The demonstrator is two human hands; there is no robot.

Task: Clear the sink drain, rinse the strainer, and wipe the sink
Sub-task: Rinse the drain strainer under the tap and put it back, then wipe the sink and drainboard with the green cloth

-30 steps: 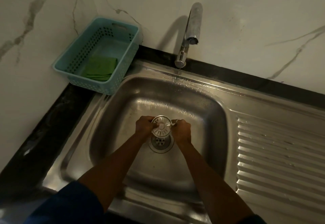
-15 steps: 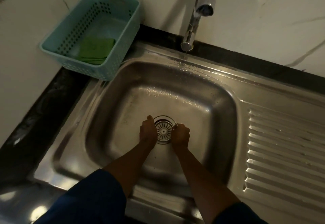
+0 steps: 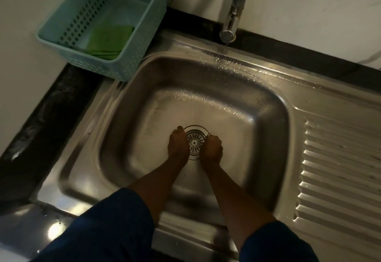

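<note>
Both hands down in the basin, curled on the strainer [image 3: 194, 141], one at each side of its rim. Left hand [image 3: 178, 146] has its fingers bent onto the left edge, right hand [image 3: 212, 148] onto the right edge. Knuckles face up and hide the fingertips, so how tight the hold is I cannot tell.

Strainer: lies flat between my hands in the drain hole at the bottom of the sink [image 3: 123, 138]. Slotted face up, centre knob showing in the gap between my hands.

Beyond the grip, at the back: faucet [image 3: 235, 10] rises from the rear edge, spout end hanging over the back rim. Water beads [image 3: 226, 62] glint on that rim just below the spout, with a wet streak on the basin's far slope.

Beyond and left of the grip: teal perforated basket [image 3: 144, 35] stands at the sink's back-left corner, against the pale wall. Folded green cloth [image 3: 109, 41] lies inside it, toward its near end.

Right of the grip: ribbed drainboard [image 3: 340, 169], well apart from my hands.

Left of the grip, past the sink's edge: dark counter strip [image 3: 41, 128].

Nearest me: forearms bare, dark blue sleeves [image 3: 113, 231] pushed up on both arms.
</note>
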